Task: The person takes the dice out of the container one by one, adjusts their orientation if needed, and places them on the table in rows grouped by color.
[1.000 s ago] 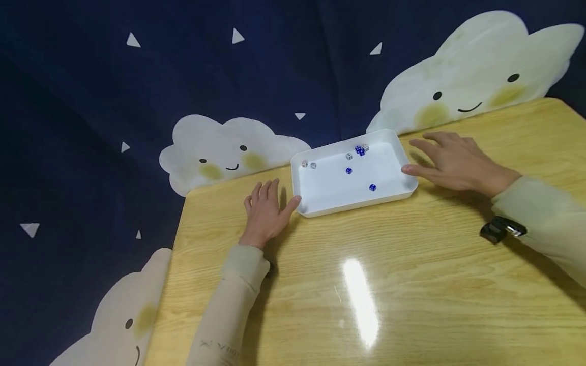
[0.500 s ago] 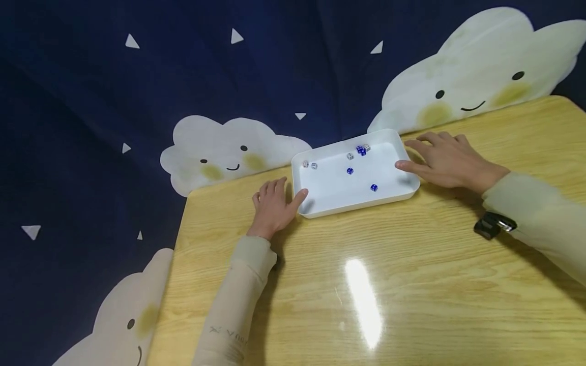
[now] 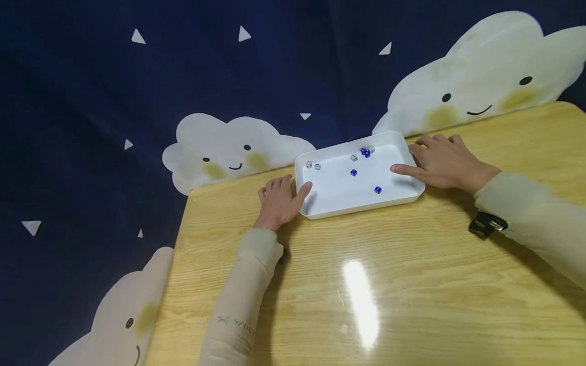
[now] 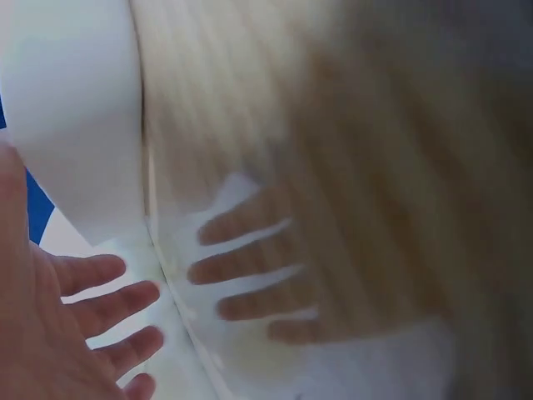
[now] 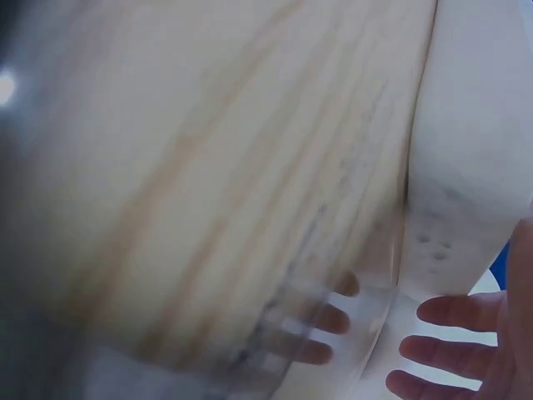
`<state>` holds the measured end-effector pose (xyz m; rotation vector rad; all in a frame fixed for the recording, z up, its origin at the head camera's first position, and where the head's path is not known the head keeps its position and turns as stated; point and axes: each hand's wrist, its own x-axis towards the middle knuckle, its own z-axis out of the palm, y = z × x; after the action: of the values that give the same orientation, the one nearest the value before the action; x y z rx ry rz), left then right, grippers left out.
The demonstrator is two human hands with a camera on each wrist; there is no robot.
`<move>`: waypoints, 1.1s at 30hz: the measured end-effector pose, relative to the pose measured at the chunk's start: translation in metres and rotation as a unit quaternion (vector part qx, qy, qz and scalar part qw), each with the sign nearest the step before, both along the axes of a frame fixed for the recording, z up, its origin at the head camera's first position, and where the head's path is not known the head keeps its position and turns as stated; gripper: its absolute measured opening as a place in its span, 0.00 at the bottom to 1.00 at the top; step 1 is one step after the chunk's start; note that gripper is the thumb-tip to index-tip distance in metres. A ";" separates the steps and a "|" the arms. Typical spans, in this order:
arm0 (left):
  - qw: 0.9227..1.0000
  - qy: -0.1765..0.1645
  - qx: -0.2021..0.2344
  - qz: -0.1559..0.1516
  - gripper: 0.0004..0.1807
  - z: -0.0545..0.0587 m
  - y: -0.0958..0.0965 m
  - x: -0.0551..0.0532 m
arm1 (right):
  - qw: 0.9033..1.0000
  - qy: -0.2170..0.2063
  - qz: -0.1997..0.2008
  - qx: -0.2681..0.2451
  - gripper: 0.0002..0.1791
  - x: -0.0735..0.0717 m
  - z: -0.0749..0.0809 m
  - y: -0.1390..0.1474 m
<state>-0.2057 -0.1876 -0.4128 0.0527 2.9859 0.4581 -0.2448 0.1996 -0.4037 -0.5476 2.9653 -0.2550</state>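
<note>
- Behind the left grip [image 3: 280, 204] and the right grip [image 3: 446, 163], two pale sleeves: the left sleeve [image 3: 240, 297] with blurred marks, the right sleeve [image 3: 526, 218] plain.
- Just below the right grip's cuff, one black device [image 3: 487, 224]; a dark sliver shows by the left cuff.
- Under and before both grips, one wooden tabletop [image 3: 412, 284] carrying one bright reflection [image 3: 361, 305].
- Each grip is released, its four fingers outside the tray and its one thumb reaching over the rim; whether either touches the wall I cannot tell.
- Between the two grips, one white tray [image 3: 336, 195], shallow with rounded corners, flat at the far edge of the tabletop.
- In the tray, eight dice. Left of the right thumb and nearer the person, one blue die [image 3: 378, 190]; between the thumbs, a second blue die [image 3: 354, 173].
- Just beyond the left thumb, two white dice [image 3: 318, 166] side by side.
- Beyond and left of the right thumb, one white die [image 3: 354, 158], then a cluster of two blue dice [image 3: 364, 151] and one white die, making four of each colour.
- Beyond both grips, one dark blue curtain [image 3: 274, 71] with three smiling clouds [image 3: 197, 137] and seven white triangles [image 3: 244, 33].
</note>
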 end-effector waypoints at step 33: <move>0.991 -0.055 -0.101 -0.065 0.25 -0.001 0.010 -0.017 | 1.000 0.018 0.008 0.015 0.26 -0.001 -0.008 -0.008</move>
<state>-0.2225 -0.1776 -0.4134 0.1955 2.8806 0.1380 -0.2460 0.1920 -0.4121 -0.5767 2.9928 -0.2015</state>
